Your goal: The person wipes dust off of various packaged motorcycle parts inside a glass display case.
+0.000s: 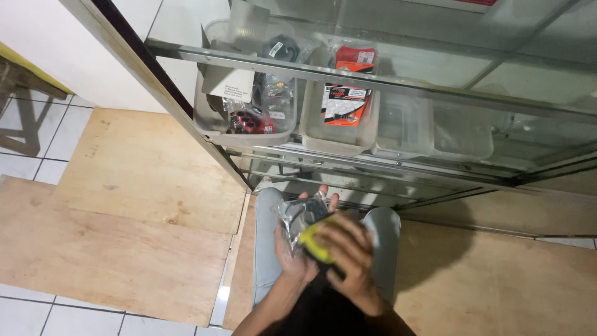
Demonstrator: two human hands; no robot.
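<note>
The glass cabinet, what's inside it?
Inside the glass cabinet, clear plastic tubs sit on a shelf. The left tub holds small bagged parts, the middle tub red-and-black packets. The right tub looks nearly empty. Glare and the frame hide the rest.

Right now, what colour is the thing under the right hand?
Yellow-green cloth, in the head view.

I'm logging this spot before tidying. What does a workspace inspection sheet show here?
Surface: plywood boards over white tile floor.
Job's things: clear bag and yellow item, held over the lap.
Clutter: bins of packaged parts in the glass cabinet.
Grippers: left hand under the bag; right hand on the yellow item.
Cables: nothing seen.
Surroundings: white wall, wooden stool legs at left.
</note>
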